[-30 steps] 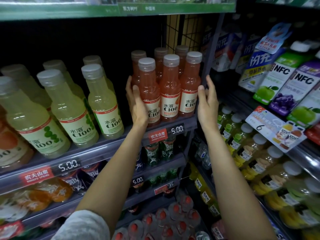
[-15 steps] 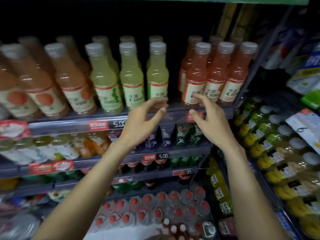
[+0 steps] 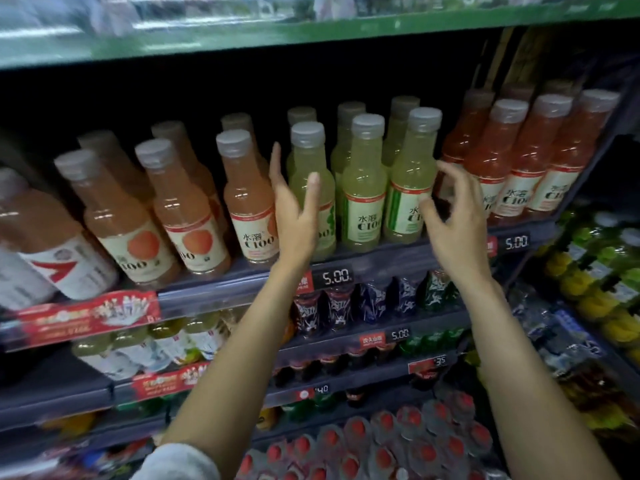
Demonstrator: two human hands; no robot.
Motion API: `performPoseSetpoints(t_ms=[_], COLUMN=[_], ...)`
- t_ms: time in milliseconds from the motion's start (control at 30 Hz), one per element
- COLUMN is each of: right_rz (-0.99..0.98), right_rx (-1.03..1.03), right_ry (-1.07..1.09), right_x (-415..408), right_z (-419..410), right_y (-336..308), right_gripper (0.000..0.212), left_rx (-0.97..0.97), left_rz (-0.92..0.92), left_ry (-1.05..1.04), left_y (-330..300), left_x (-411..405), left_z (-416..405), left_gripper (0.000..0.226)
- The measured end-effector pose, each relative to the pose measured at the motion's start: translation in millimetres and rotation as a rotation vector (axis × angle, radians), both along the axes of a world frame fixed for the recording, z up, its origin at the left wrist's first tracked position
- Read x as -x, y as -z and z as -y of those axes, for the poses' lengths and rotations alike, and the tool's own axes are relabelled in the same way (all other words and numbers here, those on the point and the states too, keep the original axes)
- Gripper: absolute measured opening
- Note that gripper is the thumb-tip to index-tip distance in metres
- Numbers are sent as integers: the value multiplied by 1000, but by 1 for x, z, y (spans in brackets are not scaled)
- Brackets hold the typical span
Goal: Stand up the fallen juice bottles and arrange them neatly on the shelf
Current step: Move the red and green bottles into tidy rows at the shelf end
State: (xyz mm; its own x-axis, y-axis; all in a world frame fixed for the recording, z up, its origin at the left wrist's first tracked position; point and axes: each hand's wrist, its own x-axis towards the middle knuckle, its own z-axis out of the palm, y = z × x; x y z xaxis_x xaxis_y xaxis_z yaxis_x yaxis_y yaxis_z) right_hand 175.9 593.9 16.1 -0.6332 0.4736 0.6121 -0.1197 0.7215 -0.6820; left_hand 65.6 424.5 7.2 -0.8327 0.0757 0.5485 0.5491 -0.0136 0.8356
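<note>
Juice bottles stand upright in rows on a grey shelf (image 3: 381, 259). At the left are peach-coloured bottles (image 3: 247, 199), in the middle pale green bottles (image 3: 363, 188), at the right red-orange bottles (image 3: 498, 168). My left hand (image 3: 294, 209) is raised flat, fingers apart, at the left side of the green group, in front of its leftmost bottle. At the right side of that group my right hand (image 3: 450, 220) has its fingers curled loosely by the rightmost green bottle (image 3: 412, 181). Neither hand holds anything.
A green shelf edge (image 3: 311, 32) runs overhead. Below are shelves with price tags (image 3: 337, 277), dark bottles and red-capped bottles (image 3: 363, 441). A second rack of yellow and green drinks (image 3: 595, 282) stands at the right. A white-labelled bottle (image 3: 52, 251) leans at the far left.
Both hands left the red-orange bottles, dropped to the shelf edge, then rose to either side of the green bottles. The view has swung left.
</note>
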Motion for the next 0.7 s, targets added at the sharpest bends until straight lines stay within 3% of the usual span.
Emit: performPoseSetpoints(t_ms=[200, 333, 533, 700], right_rz=[42, 81, 86, 80], right_rx=[40, 95, 238, 197], right_ry=[75, 26, -98, -138], right_x=[-1, 9, 28, 38], right_z=[-1, -7, -19, -24], right_y=[3, 1, 1, 2], right_gripper=[45, 53, 65, 62], left_rx=[-264, -252, -229, -202], left_rz=[247, 250, 237, 220], left_ry=[127, 148, 189, 196], left_y=[9, 17, 24, 25], left_x=[29, 37, 47, 47], left_z=[-9, -8, -7, -13], left_gripper=[62, 62, 87, 99])
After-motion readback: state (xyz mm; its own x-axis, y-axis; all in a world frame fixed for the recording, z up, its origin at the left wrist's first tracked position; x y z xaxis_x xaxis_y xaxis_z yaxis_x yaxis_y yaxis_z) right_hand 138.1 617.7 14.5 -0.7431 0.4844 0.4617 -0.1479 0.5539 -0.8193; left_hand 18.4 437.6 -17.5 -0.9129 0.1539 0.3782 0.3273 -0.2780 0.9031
